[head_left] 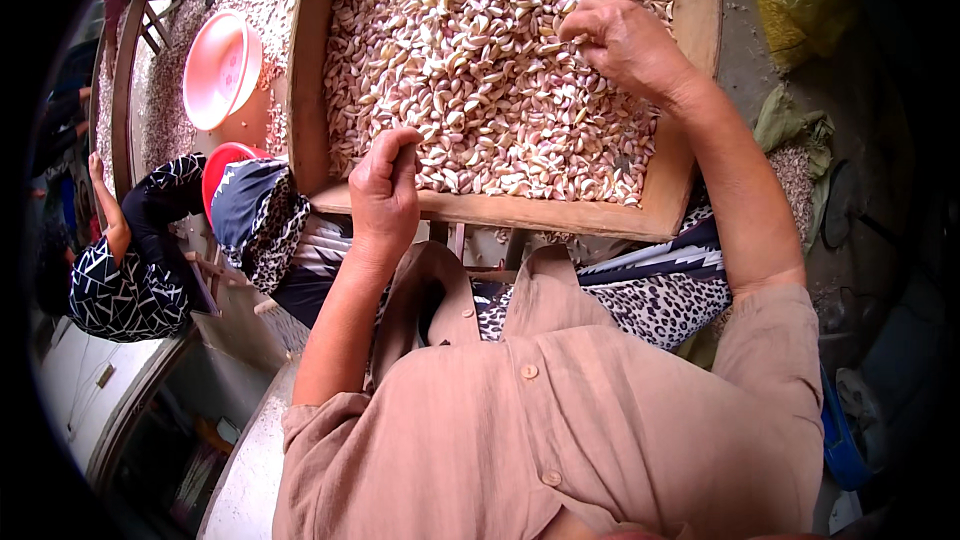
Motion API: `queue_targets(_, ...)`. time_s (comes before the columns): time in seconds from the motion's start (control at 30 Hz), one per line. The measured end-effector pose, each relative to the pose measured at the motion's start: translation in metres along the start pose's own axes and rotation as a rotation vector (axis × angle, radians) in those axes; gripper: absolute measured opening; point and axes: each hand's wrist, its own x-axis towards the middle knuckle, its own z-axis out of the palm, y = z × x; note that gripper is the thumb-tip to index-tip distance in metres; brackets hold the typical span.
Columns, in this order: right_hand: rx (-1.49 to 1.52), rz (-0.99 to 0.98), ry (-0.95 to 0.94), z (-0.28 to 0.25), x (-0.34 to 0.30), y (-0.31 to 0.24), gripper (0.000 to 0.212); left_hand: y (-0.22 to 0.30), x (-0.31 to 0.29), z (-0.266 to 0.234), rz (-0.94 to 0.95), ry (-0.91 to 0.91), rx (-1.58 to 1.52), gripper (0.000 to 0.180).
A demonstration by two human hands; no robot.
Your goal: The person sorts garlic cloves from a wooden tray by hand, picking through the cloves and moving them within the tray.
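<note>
Garlic cloves (pixel 480 90), white to pinkish, fill a shallow wooden tray (pixel 480 208) in front of me. Over the tray's near left corner, my left hand (pixel 385 195) is closed, with the thumb up and the fingers curled in; what it may hold is hidden. My right hand (pixel 635 45) reaches over the right part of the cloves. Its fingers are bent together just above them, and anything between the fingertips is too small to make out.
Left of the tray stand a pink basin (pixel 222 70) and a red basin (pixel 228 165). Another person (pixel 130 280) in a black-and-white patterned top sits at the far left. A yellow sack (pixel 800 0) lies to the right, and a blue plastic thing (pixel 845 440) lies lower right.
</note>
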Motion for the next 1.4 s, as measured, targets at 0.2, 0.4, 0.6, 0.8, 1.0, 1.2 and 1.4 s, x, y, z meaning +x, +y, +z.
queue_targets(0.2,0.058,-0.121,-0.128,0.028,-0.004,-0.024,0.017,-0.007,-0.004,0.007,0.174,0.128,0.165,0.021)
queue_targets(0.4,0.104,-0.163,-0.503,0.053,-0.016,-0.065,0.021,-0.015,-0.002,0.012,0.237,0.135,0.201,0.020)
queue_targets(0.6,0.201,-0.246,-0.753,0.055,-0.036,-0.069,0.015,-0.014,-0.001,0.010,0.192,0.111,0.195,0.025)
queue_targets(0.8,-0.102,0.103,-0.878,-0.011,-0.023,-0.055,0.014,-0.014,-0.003,0.010,0.187,0.118,0.233,0.026)
queue_targets(1.0,-0.054,0.118,-0.415,-0.017,-0.022,-0.004,0.015,-0.015,-0.002,0.012,0.196,0.117,0.249,0.027)
queue_targets(1.2,-0.132,0.009,-0.105,0.003,-0.014,-0.003,0.032,-0.018,-0.001,0.014,0.231,0.142,0.253,0.021)
queue_targets(1.4,-0.099,-0.039,-0.386,0.029,-0.024,-0.023,0.027,-0.019,-0.002,0.012,0.169,0.126,0.242,0.026)
